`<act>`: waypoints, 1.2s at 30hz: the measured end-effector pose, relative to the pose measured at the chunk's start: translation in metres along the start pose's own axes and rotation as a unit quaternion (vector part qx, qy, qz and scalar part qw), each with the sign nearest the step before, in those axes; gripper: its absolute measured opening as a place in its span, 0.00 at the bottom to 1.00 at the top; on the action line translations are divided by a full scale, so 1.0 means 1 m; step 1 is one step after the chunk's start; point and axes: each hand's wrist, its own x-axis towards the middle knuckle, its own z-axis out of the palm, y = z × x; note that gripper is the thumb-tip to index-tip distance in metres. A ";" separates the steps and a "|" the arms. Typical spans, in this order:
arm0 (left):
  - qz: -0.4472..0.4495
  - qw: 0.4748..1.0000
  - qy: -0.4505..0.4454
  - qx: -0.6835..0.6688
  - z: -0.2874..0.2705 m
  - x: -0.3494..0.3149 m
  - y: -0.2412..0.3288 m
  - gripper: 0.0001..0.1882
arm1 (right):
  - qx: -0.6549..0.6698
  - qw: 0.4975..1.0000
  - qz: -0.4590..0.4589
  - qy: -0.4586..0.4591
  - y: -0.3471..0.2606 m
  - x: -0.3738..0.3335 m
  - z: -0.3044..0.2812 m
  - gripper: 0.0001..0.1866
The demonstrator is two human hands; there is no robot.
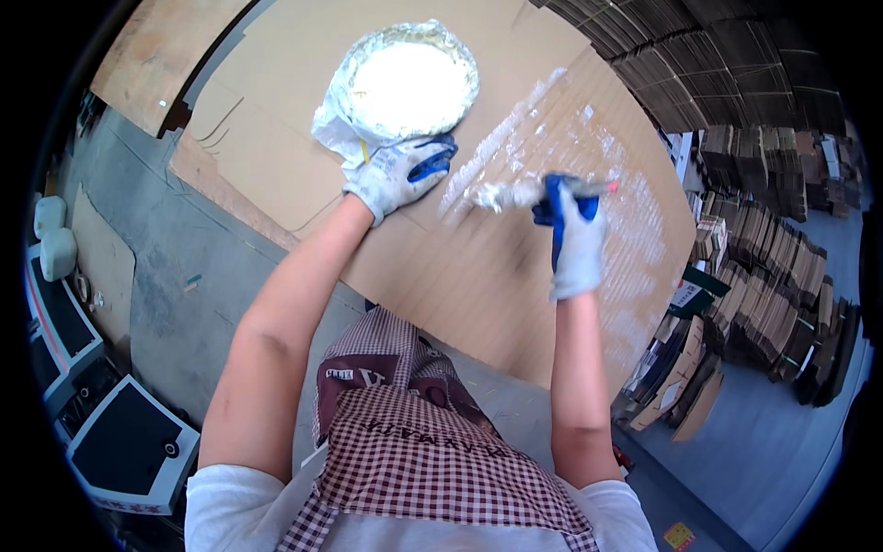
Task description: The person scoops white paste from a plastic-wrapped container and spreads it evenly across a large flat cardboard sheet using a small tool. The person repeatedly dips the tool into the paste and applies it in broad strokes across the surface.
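Note:
My right hand (572,230), in a white glove with blue palm and fingers, is closed around a brush. The white-coated brush head (501,195) points left, and the handle's pinkish end (611,187) sticks out to the right; motion blurs it. Beneath it lies a large brown cardboard sheet (441,313), streaked with white paste (635,230) on its right half. My left hand (401,177), gloved alike, rests on the sheet against the near side of a round, plastic-lined container (342,120) of bright white contents. Its fingers extend rightward, partly apart.
Stacks of folded cardboard (763,248) stand along the right side, with tied bundles (727,55) at the far right. A wooden board (166,55) lies at the far left. Black-and-white cases (129,446) and white jugs (57,253) sit on the grey floor at left.

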 end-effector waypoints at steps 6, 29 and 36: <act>0.009 1.000 0.013 0.004 0.003 -0.003 -0.006 0.17 | -0.422 0.900 -0.045 0.095 0.028 -0.063 -0.052 0.13; 0.001 1.000 -0.008 0.024 -0.001 -0.001 -0.003 0.18 | -0.506 0.812 -0.288 -0.048 0.033 -0.113 0.025 0.22; 0.006 1.000 -0.022 -0.001 -0.004 0.000 -0.001 0.18 | -0.541 0.832 -0.077 0.099 0.050 -0.070 -0.035 0.21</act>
